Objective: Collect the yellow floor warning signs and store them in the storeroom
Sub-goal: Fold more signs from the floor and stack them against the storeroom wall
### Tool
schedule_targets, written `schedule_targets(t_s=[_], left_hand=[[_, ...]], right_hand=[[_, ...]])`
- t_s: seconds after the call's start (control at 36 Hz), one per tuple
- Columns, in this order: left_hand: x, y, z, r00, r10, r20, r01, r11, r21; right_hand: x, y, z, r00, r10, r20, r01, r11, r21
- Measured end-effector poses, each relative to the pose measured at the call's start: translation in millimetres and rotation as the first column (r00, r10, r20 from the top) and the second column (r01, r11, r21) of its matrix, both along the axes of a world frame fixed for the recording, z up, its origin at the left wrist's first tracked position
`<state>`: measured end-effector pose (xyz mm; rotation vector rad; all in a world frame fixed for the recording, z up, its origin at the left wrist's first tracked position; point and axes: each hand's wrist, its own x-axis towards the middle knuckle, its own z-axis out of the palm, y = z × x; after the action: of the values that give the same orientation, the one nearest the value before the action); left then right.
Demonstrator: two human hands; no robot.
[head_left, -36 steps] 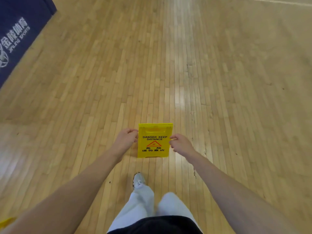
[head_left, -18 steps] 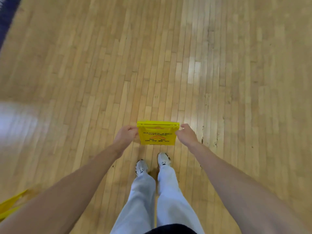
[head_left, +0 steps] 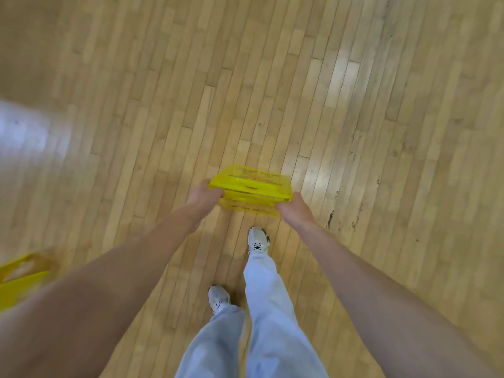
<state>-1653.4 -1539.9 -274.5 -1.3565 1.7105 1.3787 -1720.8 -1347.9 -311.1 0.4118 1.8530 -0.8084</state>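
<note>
Nearest us, our pale trousers and white shoes stand on the wooden floor. At the left edge another yellow sign shows, partly hidden behind our forearm. Further out, our left hand and right hand each hold a grip pinching a side edge of the yellow warning sign, held above the floor and seen from its top edge.

Floor: narrow hardwood strips, pale honey to tan, laid in staggered lengths, running diagonally from lower left to upper right of the frame. Finish glossy. Light: soft white glare patch at the left edge; smaller bright reflections at upper right of centre. Wear: dark scuffs and chipped marks right of centre. Walls, furniture, windows: outside the frame.
</note>
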Motion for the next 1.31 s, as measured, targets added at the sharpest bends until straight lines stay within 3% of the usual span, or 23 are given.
schedule_targets(t_s=[0.28,0.53,0.81,1.0,1.14,1.22,1.31], left_hand=[[4,6,3,0.991,0.133,-0.033,-0.133,0.991,0.001],[63,-20,34,0.961,0.267,-0.064,-0.272,0.959,-0.081],[202,-76,104,0.847,0.513,-0.136,-0.531,0.825,-0.196],[340,-120,152,0.745,0.611,-0.269,-0.663,0.723,-0.196],[454,-144,193,0.625,0.701,-0.342,-0.775,0.611,-0.164],[527,-151,217,0.555,0.743,-0.374,-0.829,0.530,-0.178],[592,-156,235,0.426,0.803,-0.416,-0.904,0.392,-0.169]], right_hand=[[-1,-12,4,0.990,-0.141,0.018,0.140,0.989,0.040],[42,-43,40,0.999,-0.031,-0.012,0.031,0.999,0.023],[147,-129,108,0.967,0.224,-0.122,-0.231,0.972,-0.042],[262,-191,168,0.865,0.379,-0.330,-0.431,0.897,-0.098],[362,-233,213,0.706,0.476,-0.524,-0.606,0.789,-0.100],[419,-266,237,0.620,0.523,-0.585,-0.697,0.709,-0.104],[473,-299,258,0.542,0.591,-0.598,-0.786,0.608,-0.112]])
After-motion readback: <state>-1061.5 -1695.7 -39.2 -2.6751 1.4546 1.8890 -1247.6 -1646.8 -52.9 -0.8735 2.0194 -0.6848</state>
